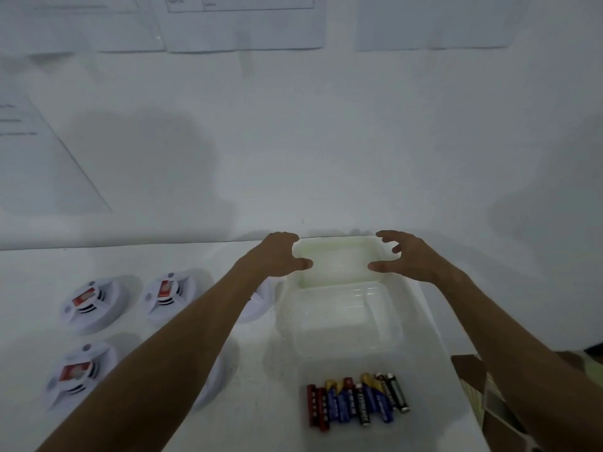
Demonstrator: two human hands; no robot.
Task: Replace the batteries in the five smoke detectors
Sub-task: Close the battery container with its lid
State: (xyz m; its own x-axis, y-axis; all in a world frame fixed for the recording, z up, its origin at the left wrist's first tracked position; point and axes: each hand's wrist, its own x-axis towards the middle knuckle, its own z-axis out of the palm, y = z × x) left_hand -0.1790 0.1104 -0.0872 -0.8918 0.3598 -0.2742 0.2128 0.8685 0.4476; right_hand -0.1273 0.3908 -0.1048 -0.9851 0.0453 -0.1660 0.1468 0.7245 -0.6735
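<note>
A person reaches over a white table (pixel 137 256) for the far clear plastic container (pixel 339 262), left hand (pixel 277 256) and right hand (pixel 408 256) spread wide at its sides, gripping nothing; an even two-sided hold should keep it level. Three smoke detectors (pixel 91 305) show at left, others masked by the forearm. Fresh batteries (pixel 355 402) lie nearest; labels blur

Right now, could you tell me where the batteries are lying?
In the head view the batteries lie side by side in the nearest clear tray, low and right of centre, just in front of the empty clear container and between the person's forearms.
</note>
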